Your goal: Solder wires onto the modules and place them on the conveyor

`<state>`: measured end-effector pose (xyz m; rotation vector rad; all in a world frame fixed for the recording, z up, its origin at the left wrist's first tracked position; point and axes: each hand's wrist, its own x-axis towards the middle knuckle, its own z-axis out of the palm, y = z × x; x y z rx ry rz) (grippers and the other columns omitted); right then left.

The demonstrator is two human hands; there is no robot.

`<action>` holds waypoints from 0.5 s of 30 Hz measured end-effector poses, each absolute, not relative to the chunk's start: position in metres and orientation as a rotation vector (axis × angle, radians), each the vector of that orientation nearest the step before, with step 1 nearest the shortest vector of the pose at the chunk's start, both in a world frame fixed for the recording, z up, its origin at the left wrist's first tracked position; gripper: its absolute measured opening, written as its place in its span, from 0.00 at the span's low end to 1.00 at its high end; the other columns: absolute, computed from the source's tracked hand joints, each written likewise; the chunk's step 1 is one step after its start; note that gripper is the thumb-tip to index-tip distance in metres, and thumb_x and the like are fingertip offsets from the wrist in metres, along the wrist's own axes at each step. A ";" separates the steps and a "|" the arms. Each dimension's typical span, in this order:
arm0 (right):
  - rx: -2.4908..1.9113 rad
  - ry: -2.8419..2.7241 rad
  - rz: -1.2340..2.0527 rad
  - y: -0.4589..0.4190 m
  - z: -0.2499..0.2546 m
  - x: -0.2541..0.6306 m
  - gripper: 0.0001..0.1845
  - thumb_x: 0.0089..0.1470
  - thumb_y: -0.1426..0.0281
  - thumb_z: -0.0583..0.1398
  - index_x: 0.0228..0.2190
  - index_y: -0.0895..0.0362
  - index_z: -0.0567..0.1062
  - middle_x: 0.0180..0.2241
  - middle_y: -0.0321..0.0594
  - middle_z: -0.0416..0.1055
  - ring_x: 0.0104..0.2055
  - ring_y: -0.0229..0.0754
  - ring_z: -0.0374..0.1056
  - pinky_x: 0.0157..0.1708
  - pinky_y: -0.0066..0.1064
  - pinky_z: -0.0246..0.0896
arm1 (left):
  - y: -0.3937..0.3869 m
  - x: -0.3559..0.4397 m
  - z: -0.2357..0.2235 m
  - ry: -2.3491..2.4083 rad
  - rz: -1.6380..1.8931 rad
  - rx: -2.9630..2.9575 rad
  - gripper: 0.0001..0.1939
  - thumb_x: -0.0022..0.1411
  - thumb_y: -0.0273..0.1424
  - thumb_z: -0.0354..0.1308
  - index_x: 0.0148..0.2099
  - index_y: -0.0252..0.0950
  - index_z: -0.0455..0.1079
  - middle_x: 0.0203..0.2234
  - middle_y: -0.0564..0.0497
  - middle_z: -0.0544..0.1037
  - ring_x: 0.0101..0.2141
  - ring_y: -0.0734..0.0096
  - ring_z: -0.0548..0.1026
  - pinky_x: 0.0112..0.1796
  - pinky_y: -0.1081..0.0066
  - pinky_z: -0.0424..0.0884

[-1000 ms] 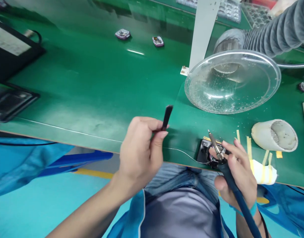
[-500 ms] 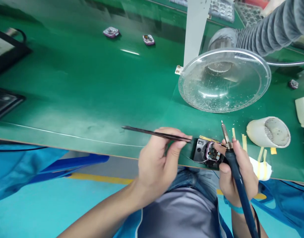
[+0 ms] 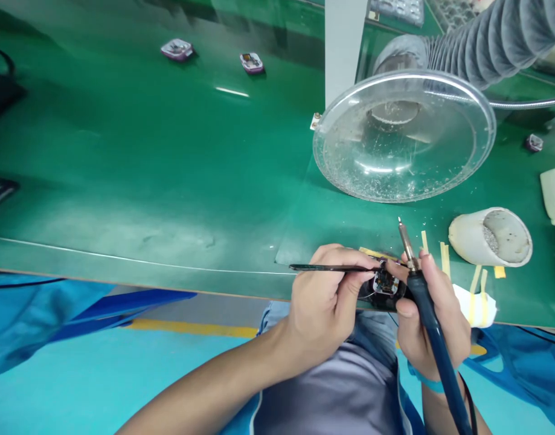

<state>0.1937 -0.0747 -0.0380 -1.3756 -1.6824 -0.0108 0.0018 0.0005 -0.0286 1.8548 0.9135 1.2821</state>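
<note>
My left hand [image 3: 325, 308] is shut on a pair of slim dark tweezers [image 3: 331, 267], which lie almost level and reach right towards the device. A small circuit board in a purple-rimmed housing [image 3: 386, 283] sits in a black holder [image 3: 379, 297] at the bench's front edge. My right hand [image 3: 433, 326] grips a dark blue soldering iron [image 3: 424, 302], its bare metal tip [image 3: 406, 244] pointing away from me just beyond the board. Fingers of both hands hide part of the board, and the tweezers' right end is hard to make out.
A round clear shield [image 3: 401, 136] and grey ribbed extractor hose [image 3: 490, 42] stand behind my hands. A white cup [image 3: 490, 237] and yellow tape strips [image 3: 444, 260] lie to the right. Several small purple-rimmed devices [image 3: 176, 49] rest on the green bench mat [image 3: 145, 181].
My left hand has moved right to the board, and the tweezers have swung from upright to nearly level. The soldering iron has turned more upright, and the view has shifted slightly.
</note>
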 end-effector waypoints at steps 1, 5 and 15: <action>-1.376 -1.681 -0.008 -0.075 -0.038 0.193 0.35 0.79 0.62 0.66 0.79 0.55 0.68 0.58 0.50 0.86 0.61 0.56 0.84 0.69 0.61 0.83 | 0.001 0.002 -0.029 0.910 1.286 1.858 0.10 0.80 0.21 0.62 0.55 0.41 0.78 0.44 0.52 0.91 0.47 0.66 0.88 0.51 0.67 0.84; -1.370 -1.667 -0.012 -0.073 -0.036 0.191 0.34 0.79 0.60 0.67 0.78 0.55 0.69 0.59 0.51 0.86 0.61 0.57 0.85 0.68 0.61 0.84 | 0.001 0.001 -0.029 0.915 1.290 1.884 0.10 0.80 0.22 0.63 0.55 0.41 0.79 0.44 0.52 0.91 0.48 0.66 0.88 0.51 0.67 0.85; -1.344 -1.406 -0.034 -0.087 -0.042 0.197 0.27 0.80 0.53 0.63 0.67 0.57 0.82 0.47 0.49 0.84 0.49 0.59 0.86 0.45 0.55 0.89 | -0.001 0.006 -0.036 0.871 1.405 1.999 0.13 0.77 0.19 0.62 0.54 0.42 0.78 0.42 0.52 0.92 0.41 0.65 0.91 0.56 0.58 0.89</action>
